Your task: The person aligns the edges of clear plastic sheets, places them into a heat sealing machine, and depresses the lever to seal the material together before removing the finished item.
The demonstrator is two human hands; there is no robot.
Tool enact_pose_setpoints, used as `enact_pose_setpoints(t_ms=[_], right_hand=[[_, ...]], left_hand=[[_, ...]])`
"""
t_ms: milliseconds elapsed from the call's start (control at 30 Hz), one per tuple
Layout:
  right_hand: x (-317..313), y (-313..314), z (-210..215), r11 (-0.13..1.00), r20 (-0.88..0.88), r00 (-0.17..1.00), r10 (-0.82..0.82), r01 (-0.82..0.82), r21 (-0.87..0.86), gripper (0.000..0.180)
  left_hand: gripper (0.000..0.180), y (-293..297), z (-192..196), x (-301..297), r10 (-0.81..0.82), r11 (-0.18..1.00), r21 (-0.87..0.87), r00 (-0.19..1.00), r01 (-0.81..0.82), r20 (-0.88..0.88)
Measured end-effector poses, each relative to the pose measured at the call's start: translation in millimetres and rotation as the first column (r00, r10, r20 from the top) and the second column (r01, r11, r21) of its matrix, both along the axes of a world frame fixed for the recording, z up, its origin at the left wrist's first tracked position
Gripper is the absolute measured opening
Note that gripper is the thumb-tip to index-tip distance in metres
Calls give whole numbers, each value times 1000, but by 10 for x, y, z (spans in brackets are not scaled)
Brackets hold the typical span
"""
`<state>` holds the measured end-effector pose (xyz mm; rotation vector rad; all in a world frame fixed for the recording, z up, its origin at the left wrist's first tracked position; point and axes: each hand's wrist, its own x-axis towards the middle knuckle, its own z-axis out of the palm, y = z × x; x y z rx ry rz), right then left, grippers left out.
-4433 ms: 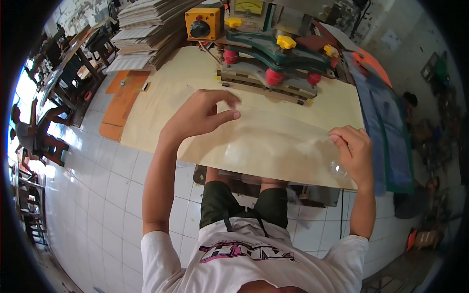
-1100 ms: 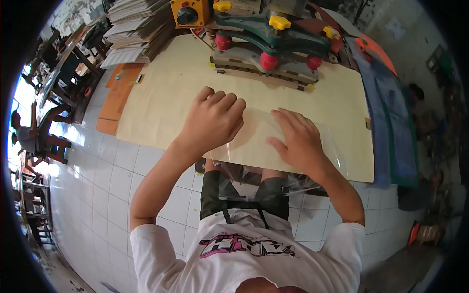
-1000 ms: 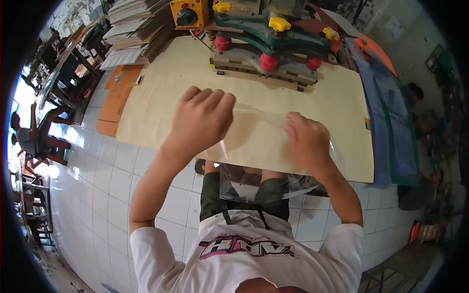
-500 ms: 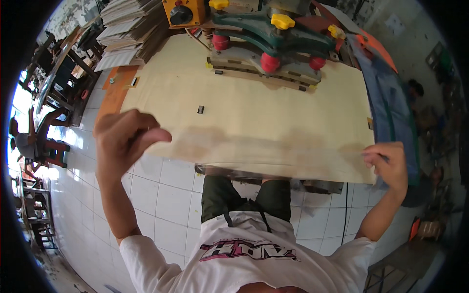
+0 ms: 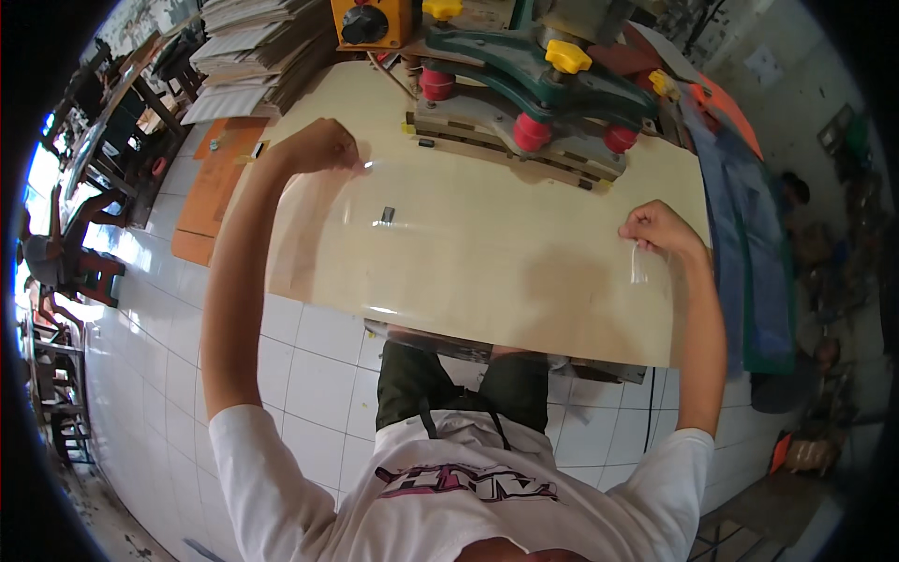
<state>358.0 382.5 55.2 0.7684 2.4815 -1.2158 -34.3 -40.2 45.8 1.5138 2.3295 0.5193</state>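
A clear plastic sheet (image 5: 487, 239) stretches between my two hands over a pale yellow board (image 5: 670, 169), its glare showing near both grips. My left hand (image 5: 323, 147) pinches the sheet's far left part, closed, above the board. At the right, my right hand (image 5: 660, 228) grips the far right part between closed fingers. Through the sheet shows a small dark piece (image 5: 388, 215) on the board. Beyond my hands stands a press head (image 5: 524, 80) with green arms, red feet and yellow knobs. Where the sheet touches the board I cannot tell.
A yellow control box (image 5: 375, 23) with a black dial stands behind the board. Far left is a stack of thin boards (image 5: 253, 61), near an orange-brown panel (image 5: 215, 201). Blue sheeting (image 5: 754, 244) hangs along the right side. White floor tiles (image 5: 314, 375) lie below.
Both hands have moved away from me over the board, carrying the clear plastic sheet farther toward the press. My right hand has also shifted left.
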Motion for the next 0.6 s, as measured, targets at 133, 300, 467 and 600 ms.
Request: enact_pose_setpoints(t_ms=[133, 300, 467, 600], right_hand=[[-29, 77, -55, 994, -72, 992, -105, 107, 23, 17], [433, 378, -196, 994, -174, 980, -93, 80, -80, 12], [627, 440, -239, 991, -204, 971, -129, 131, -4, 10], [750, 609, -283, 975, -224, 954, -198, 215, 55, 12]], left_hand=[[22, 180, -72, 211, 172, 982, 13, 877, -186, -448], [48, -64, -348, 771, 280, 960, 129, 806, -250, -521], [51, -158, -457, 1035, 332, 943, 120, 833, -312, -443], [52, 1, -527, 980, 310, 951, 150, 816, -272, -488]])
